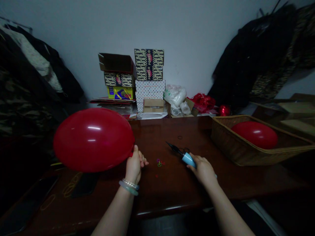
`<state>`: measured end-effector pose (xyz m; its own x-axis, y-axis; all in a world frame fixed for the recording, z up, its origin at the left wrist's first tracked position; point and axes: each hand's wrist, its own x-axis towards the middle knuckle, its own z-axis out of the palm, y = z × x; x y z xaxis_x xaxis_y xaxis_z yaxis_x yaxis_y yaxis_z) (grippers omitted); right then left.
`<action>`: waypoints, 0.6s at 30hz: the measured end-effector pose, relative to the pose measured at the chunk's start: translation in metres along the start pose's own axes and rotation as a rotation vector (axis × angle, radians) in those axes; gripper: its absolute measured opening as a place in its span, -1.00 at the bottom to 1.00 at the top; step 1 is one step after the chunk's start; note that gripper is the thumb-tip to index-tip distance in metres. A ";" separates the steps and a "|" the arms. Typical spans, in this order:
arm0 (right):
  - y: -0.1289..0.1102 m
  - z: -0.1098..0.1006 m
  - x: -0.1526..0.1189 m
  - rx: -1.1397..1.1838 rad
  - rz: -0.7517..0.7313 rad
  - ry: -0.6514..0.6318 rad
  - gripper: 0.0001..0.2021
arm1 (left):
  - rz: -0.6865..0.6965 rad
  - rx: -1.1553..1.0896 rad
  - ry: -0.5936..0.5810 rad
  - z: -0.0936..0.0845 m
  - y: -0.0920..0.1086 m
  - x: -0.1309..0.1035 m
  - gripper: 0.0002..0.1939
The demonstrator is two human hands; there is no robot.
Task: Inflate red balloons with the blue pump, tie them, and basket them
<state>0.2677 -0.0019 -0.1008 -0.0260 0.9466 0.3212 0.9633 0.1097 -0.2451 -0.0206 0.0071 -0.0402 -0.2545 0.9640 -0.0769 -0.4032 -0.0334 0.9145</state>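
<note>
A large inflated red balloon [93, 141] is at the left, above the dark wooden table [172, 193]. My left hand [135, 164] pinches it at its right end, near the neck, which my fingers partly hide. To the right, my right hand [203, 170] is wrapped round a light blue hand pump [189, 160]. The pump's black nozzle points up and left over the tabletop and touches nothing that I can see. Small coloured rubber bands [159, 163] lie between my hands, and a dark band [180, 137] lies farther back.
A wicker basket [236, 157] with another red balloon [254, 134] stands at the right. Stacked boxes [150, 91] and plastic bags [175, 95] line the wall. A dark flat object [85, 184] and loose yellowish bands [71, 186] lie at the left. Clothes hang on both sides.
</note>
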 end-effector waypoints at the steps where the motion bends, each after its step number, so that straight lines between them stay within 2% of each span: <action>1: 0.000 0.001 0.001 -0.007 0.007 -0.010 -0.47 | -0.005 0.011 -0.008 0.002 -0.003 -0.002 -0.35; 9: -0.003 0.004 0.004 -0.054 0.044 -0.077 -0.43 | -0.040 0.085 -0.037 0.008 -0.019 -0.009 -0.35; 18: -0.006 0.005 0.002 -0.084 0.070 -0.082 -0.46 | -0.104 0.149 -0.087 0.006 -0.023 -0.008 -0.34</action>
<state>0.2603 0.0010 -0.1028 0.0235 0.9731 0.2291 0.9824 0.0200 -0.1855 -0.0038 0.0017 -0.0581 -0.1388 0.9796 -0.1450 -0.2869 0.1003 0.9527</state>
